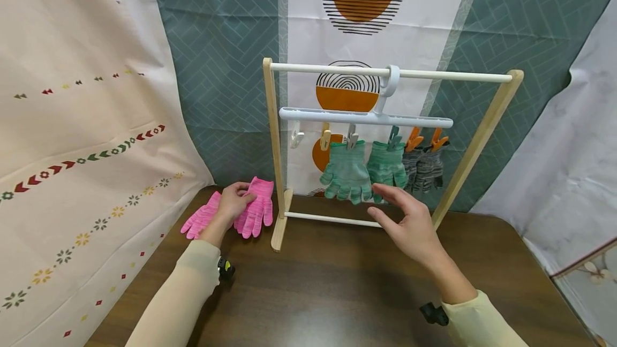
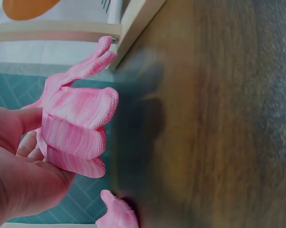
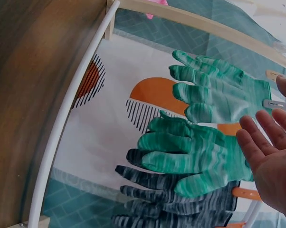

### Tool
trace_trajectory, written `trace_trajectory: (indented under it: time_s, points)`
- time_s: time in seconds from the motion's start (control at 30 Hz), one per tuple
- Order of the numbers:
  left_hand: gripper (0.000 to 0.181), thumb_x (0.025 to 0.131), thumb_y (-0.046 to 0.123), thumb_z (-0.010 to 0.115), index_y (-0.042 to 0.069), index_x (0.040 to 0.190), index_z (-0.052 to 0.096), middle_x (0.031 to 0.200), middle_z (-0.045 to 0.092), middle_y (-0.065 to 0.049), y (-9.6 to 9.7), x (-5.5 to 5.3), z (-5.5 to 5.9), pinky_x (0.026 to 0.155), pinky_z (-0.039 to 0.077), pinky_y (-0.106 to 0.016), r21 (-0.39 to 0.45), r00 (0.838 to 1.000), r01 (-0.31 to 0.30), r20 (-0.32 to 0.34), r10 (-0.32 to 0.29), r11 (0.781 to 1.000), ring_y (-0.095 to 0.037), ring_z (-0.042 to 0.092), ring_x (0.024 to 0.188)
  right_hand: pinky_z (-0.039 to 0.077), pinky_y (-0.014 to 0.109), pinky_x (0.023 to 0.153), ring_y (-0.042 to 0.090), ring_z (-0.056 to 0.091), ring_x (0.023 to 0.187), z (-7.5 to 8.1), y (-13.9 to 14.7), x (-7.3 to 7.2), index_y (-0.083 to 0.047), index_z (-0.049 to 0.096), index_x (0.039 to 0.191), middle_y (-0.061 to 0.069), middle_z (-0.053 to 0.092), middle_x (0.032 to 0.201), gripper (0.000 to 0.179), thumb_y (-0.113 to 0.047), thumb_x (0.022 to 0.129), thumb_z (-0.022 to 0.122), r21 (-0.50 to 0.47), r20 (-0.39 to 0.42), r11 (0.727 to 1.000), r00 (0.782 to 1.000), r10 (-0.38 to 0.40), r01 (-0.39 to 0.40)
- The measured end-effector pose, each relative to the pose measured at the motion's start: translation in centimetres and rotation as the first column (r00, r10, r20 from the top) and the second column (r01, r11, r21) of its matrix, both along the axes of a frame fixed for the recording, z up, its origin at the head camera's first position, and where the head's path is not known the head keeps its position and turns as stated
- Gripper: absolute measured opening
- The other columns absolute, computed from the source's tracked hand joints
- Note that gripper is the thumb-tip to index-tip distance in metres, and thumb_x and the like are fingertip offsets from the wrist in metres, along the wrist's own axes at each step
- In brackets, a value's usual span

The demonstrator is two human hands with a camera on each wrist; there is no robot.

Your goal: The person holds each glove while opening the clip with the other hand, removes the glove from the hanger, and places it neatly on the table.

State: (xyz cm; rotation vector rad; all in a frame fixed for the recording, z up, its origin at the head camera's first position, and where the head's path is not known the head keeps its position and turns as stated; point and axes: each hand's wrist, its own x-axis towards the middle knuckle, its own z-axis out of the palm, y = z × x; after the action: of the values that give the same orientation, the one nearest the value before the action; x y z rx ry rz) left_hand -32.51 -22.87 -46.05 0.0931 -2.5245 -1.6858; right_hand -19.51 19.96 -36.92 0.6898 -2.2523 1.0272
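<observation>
My left hand point(image 1: 234, 203) pinches a pink glove point(image 1: 260, 205) between thumb and fingers, its glove fingers hanging down in the left wrist view. A second pink glove point(image 1: 204, 216) lies on the table behind that wrist. My right hand point(image 1: 409, 221) is held with thumb and fingers spread in front of the rack, gripping nothing. Close to it hang two green gloves point(image 1: 347, 170), clipped to a light-blue hanger point(image 1: 356, 117). To their right, dark grey gloves point(image 1: 429, 167) hang from orange clothespins point(image 1: 438, 140). A white clothespin point(image 1: 296, 137) and a yellow clothespin point(image 1: 325, 138) hang at the hanger's left.
The wooden rack point(image 1: 275, 138) stands at the back of the brown table point(image 1: 318, 288), with a white top bar point(image 1: 328, 69) carrying the hanger and a lower bar point(image 1: 332, 220) near the tabletop. Patterned cloth point(image 1: 217, 68) hangs behind and at both sides.
</observation>
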Motion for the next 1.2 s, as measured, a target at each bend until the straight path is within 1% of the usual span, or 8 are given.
trace_trajectory:
  time_s: [0.13, 0.3, 0.4, 0.5, 0.63, 0.7, 1.0, 1.2]
  points:
    - [0.040, 0.104, 0.010, 0.069, -0.003, 0.140, 0.060, 0.123, 0.071, -0.023, -0.1, -0.3, -0.4, 0.077, 0.049, -0.020, -0.017, 1.000, -0.008, 0.025, 0.009, 1.000, -0.024, 0.065, 0.104, 0.053, 0.043, 0.100, 0.027, 0.068, 0.122, -0.2, 0.3, 0.1, -0.009, 0.068, 0.140, 0.004, 0.070, 0.136, 0.051, -0.011, 0.092, 0.085, 0.007, 0.013, 1.000, 1.000, -0.009, 0.009]
    - [0.040, 0.103, 0.007, 0.069, -0.005, 0.139, 0.060, 0.118, 0.072, -0.023, 0.0, -0.8, -1.2, 0.074, 0.050, -0.022, -0.023, 0.999, -0.009, 0.041, 0.010, 1.000, -0.020, 0.065, 0.097, 0.054, 0.045, 0.099, 0.029, 0.069, 0.120, -0.3, 0.6, 0.1, -0.009, 0.068, 0.140, 0.005, 0.070, 0.136, 0.052, -0.012, 0.091, 0.086, 0.011, 0.018, 1.000, 1.000, -0.016, 0.015]
    - [0.040, 0.102, 0.007, 0.070, -0.004, 0.139, 0.060, 0.119, 0.071, -0.023, 0.1, -0.9, -1.6, 0.076, 0.050, -0.025, -0.046, 0.999, -0.009, 0.047, 0.011, 0.999, -0.021, 0.065, 0.098, 0.054, 0.045, 0.098, 0.029, 0.069, 0.120, -0.5, 0.8, 0.1, -0.009, 0.067, 0.140, 0.005, 0.070, 0.136, 0.053, -0.011, 0.091, 0.086, 0.012, 0.020, 1.000, 1.000, -0.016, 0.016]
    - [0.041, 0.101, 0.006, 0.070, -0.004, 0.139, 0.061, 0.121, 0.069, -0.023, 0.0, -1.0, -2.0, 0.081, 0.051, -0.030, -0.089, 0.999, -0.009, 0.045, 0.013, 0.996, -0.026, 0.064, 0.105, 0.054, 0.034, 0.100, 0.029, 0.069, 0.121, -0.7, 1.0, 0.2, -0.010, 0.067, 0.141, 0.005, 0.070, 0.136, 0.054, -0.012, 0.091, 0.086, 0.011, 0.026, 1.000, 0.999, -0.020, 0.019]
    - [0.041, 0.098, 0.003, 0.071, -0.006, 0.137, 0.062, 0.118, 0.070, -0.025, -0.1, -1.1, -2.5, 0.082, 0.053, -0.034, -0.139, 1.000, -0.013, 0.013, 0.015, 0.990, -0.032, 0.065, 0.107, 0.046, 0.014, 0.101, 0.030, 0.069, 0.120, -1.0, 1.3, 0.2, -0.009, 0.067, 0.141, 0.006, 0.070, 0.136, 0.054, -0.011, 0.090, 0.086, 0.005, 0.027, 1.000, 0.999, -0.021, 0.021]
    - [0.041, 0.097, 0.002, 0.071, -0.007, 0.136, 0.063, 0.116, 0.071, -0.025, -0.2, -1.1, -2.7, 0.081, 0.054, -0.035, -0.158, 1.000, -0.012, 0.005, 0.013, 0.987, -0.033, 0.066, 0.105, 0.043, 0.011, 0.100, 0.030, 0.069, 0.120, -1.1, 1.4, 0.2, -0.009, 0.067, 0.141, 0.006, 0.070, 0.136, 0.054, -0.010, 0.090, 0.086, 0.003, 0.026, 1.000, 0.999, -0.022, 0.022]
    - [0.046, 0.098, 0.001, 0.070, -0.005, 0.142, 0.060, 0.123, 0.068, -0.029, -0.1, -0.8, -2.9, 0.085, 0.055, -0.042, -0.206, 0.999, -0.007, 0.030, 0.014, 0.979, -0.041, 0.066, 0.110, 0.043, 0.013, 0.102, 0.028, 0.068, 0.121, -1.3, 1.9, 0.1, -0.008, 0.067, 0.141, 0.005, 0.070, 0.137, 0.054, -0.011, 0.091, 0.086, 0.011, 0.017, 0.999, 0.999, -0.036, 0.036]
    - [0.049, 0.097, 0.000, 0.071, -0.007, 0.144, 0.058, 0.119, 0.070, -0.029, 0.0, -0.7, -2.8, 0.087, 0.055, -0.046, -0.238, 1.000, -0.014, 0.006, 0.015, 0.971, -0.042, 0.068, 0.109, 0.048, 0.019, 0.102, 0.028, 0.068, 0.122, -1.4, 2.0, 0.1, -0.010, 0.066, 0.143, 0.004, 0.069, 0.139, 0.054, -0.014, 0.092, 0.086, 0.027, 0.027, 0.998, 0.998, -0.056, 0.056]
